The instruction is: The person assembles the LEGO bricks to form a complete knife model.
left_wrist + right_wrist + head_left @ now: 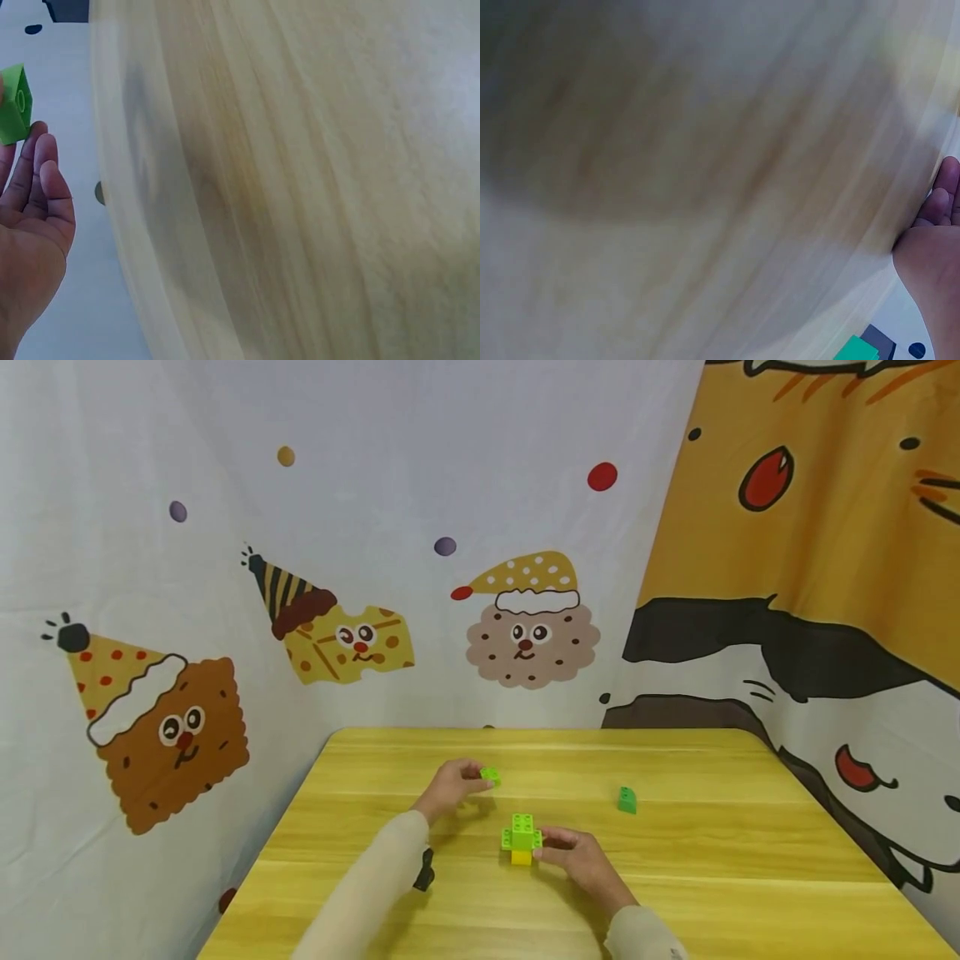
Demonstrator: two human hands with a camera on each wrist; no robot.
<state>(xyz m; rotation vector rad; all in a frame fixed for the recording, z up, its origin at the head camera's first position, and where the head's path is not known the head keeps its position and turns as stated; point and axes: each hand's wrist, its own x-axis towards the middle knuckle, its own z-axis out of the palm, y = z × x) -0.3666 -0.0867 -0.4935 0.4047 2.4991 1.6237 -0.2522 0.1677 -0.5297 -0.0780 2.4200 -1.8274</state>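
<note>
My left hand [452, 788] pinches a small lime-green toy brick [491, 776] between thumb and fingers, held over the far middle of the table. The left wrist view shows this brick [15, 109] at the left edge, its hollow underside turned partly toward the camera. Nearer me stands a built stack [522, 833] of bricks, lime green on top with arms out to both sides and yellow at the bottom. On its right side, my right hand [585, 858] grips it with thumb and fingers. In the right wrist view only part of that hand [939, 225] shows.
A darker green brick [627, 800] lies on the wooden table [705, 877] to the right of the stack. A black strap piece [424, 870] shows by the left sleeve. Behind the table's far edge hangs a printed cloth [360, 502].
</note>
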